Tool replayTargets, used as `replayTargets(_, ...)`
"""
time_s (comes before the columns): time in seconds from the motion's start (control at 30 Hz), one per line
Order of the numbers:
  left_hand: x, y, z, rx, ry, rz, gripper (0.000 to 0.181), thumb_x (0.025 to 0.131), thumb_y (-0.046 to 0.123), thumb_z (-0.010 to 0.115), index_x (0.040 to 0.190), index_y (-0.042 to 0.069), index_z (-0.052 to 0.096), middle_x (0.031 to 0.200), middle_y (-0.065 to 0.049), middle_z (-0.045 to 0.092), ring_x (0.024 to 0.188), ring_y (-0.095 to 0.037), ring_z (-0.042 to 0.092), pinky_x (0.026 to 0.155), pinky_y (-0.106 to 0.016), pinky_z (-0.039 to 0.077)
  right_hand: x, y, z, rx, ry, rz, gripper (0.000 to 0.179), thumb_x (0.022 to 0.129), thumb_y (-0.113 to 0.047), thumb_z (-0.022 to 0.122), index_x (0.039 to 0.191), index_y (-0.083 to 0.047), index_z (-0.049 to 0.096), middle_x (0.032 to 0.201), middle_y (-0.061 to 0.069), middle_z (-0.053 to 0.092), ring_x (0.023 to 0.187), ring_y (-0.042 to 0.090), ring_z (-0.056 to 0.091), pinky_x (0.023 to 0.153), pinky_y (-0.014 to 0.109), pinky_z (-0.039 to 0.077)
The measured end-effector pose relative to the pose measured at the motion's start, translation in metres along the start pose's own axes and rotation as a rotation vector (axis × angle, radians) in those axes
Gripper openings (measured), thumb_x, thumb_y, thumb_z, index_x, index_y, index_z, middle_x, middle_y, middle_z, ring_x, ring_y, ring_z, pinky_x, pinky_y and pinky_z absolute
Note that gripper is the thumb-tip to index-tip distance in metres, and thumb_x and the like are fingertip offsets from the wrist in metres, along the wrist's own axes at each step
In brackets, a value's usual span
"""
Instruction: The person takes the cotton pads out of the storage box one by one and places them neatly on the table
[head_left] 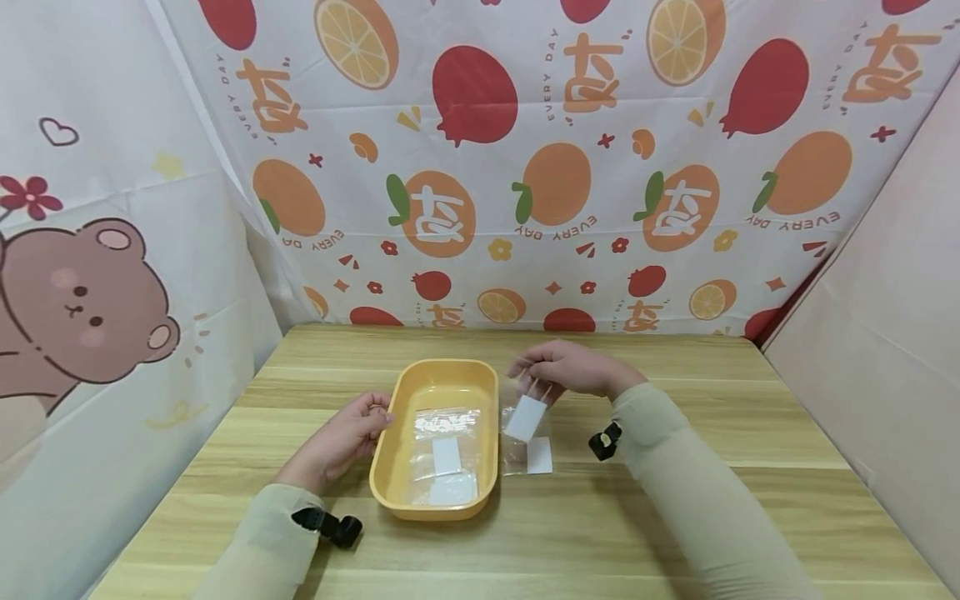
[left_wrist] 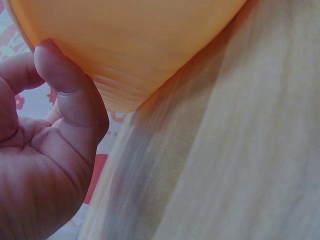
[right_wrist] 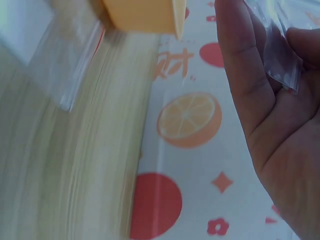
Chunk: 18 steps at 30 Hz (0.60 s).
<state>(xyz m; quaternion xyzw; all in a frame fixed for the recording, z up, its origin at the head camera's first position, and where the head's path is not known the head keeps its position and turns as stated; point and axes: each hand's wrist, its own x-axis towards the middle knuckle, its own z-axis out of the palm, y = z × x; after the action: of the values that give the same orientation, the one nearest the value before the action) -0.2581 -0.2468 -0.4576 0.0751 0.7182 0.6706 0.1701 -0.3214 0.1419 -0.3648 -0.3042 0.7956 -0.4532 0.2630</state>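
Observation:
A yellow plastic tray (head_left: 384, 475) stands on the table, with several clear zip bags (head_left: 431, 425) bearing white labels inside it. My left hand (head_left: 348, 437) grips the tray's left side, its thumb at the rim; the left wrist view shows the thumb against the tray's outer wall (left_wrist: 150, 45). To the tray's right, my right hand (head_left: 566, 369) pinches a clear zip bag (right_wrist: 282, 60) between thumb and fingers. This bag's white label (head_left: 527, 418) hangs tilted below the fingers. Under it, another clear bag with a white label (head_left: 539, 456) lies beside the tray.
The wood-grain table (head_left: 675, 500) extends to both sides of the tray. A fruit-printed cloth (head_left: 555, 275) hangs along its back edge. Pale cloths flank it, the left one (head_left: 150, 467) with a bear print. A black camera strap (head_left: 327, 527) is on the left wrist.

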Motion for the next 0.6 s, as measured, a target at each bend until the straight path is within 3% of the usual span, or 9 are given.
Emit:
replayTargets(0.33, 0.001, 0.000, 0.000, -0.007, -0.001, -0.003, 0.036, 0.103, 0.007, 0.051, 0.131, -0.010, 0.035, 0.092, -0.009, 0.055, 0.077, -0.013, 0.057, 0.065, -0.029, 0.057, -0.029, 0.033, -0.015, -0.082, 0.015, 0.124, 0.022, 0.103, -0.016, 0.053, 0.117, -0.012, 0.070, 0.096, 0.010, 0.067, 0.082, 0.025, 0.065, 0.072, 0.041, 0.059)
replayTargets(0.5, 0.002, 0.000, 0.000, -0.011, 0.009, -0.020, 0.037, 0.102, 0.007, 0.051, 0.131, -0.009, 0.036, 0.092, -0.009, 0.055, 0.076, -0.014, 0.057, 0.065, -0.029, 0.057, -0.040, 0.050, -0.019, -0.135, 0.020, 0.172, 0.020, 0.103, -0.016, 0.054, 0.113, -0.016, 0.072, 0.087, 0.010, 0.065, 0.075, 0.022, 0.063, 0.072, 0.050, 0.058)
replayTargets(0.6, 0.002, 0.000, 0.000, -0.012, 0.014, -0.027, 0.037, 0.102, 0.008, 0.051, 0.132, -0.008, 0.036, 0.095, -0.011, 0.057, 0.077, -0.015, 0.059, 0.066, -0.030, 0.057, -0.043, 0.059, -0.020, -0.168, 0.020, 0.191, 0.018, 0.102, -0.014, 0.055, 0.109, -0.016, 0.071, 0.081, 0.008, 0.063, 0.070, 0.019, 0.059, 0.068, 0.046, 0.057)
